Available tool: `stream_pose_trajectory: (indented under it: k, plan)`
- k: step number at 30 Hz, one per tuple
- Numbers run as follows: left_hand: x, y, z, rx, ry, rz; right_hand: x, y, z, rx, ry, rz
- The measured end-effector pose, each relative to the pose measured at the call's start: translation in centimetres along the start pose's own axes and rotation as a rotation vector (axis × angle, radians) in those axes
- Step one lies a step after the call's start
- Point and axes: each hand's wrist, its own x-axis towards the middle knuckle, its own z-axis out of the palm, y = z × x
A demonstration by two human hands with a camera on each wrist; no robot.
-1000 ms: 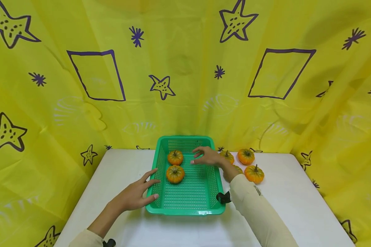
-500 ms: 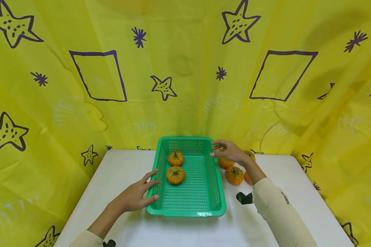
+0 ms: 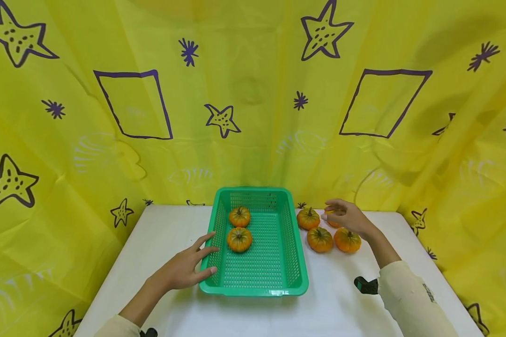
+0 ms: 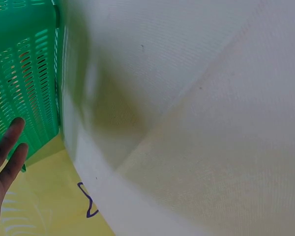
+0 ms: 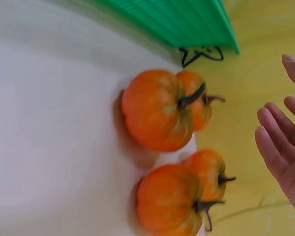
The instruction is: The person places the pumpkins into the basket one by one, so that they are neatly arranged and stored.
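Note:
Two small orange pumpkins lie in the green plastic basket (image 3: 253, 290), a far pumpkin (image 3: 239, 216) and a nearer pumpkin (image 3: 239, 239), both toward its left side. My left hand (image 3: 185, 266) rests with spread fingers at the basket's left rim; the left wrist view shows its fingers (image 4: 12, 164) against the slotted wall. To the right of the basket, my right hand (image 3: 347, 217) hovers over a group of several pumpkins (image 3: 319, 239) with nothing in it. It partly covers the back right pumpkin (image 3: 332, 219). In the right wrist view its fingers (image 5: 278, 132) are loosely extended, apart from the pumpkins.
A white table (image 3: 164, 234) carries everything. Yellow curtain (image 3: 253, 154) printed with dark starfish hangs close behind the table and along both sides. A dark strap piece (image 3: 366, 285) sticks out beside the right sleeve (image 3: 413, 299).
My right hand has moved right, from above the basket's inside to over the pumpkins outside it. The front pumpkins there have come into view. My left hand and the basket have stayed put.

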Motion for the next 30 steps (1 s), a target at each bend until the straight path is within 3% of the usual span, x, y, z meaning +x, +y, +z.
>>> stream_pose_trajectory:
  k: [7,11,22,30]
  plan:
    - [0.1,-0.2,0.0,0.009,-0.008,-0.007,-1.6,3.2,-1.1,-0.041,0.128,0.05]
    - [0.1,-0.2,0.0,0.007,-0.016,-0.011,-2.4,4.6,-1.5,-0.083,0.148,0.102]
    - [0.1,-0.1,-0.1,0.002,-0.007,0.0,-4.3,8.3,-1.5,-0.196,0.044,0.219]
    - [0.1,-0.1,-0.1,0.002,-0.012,-0.007,-4.9,8.8,-1.2,-0.23,0.004,0.217]
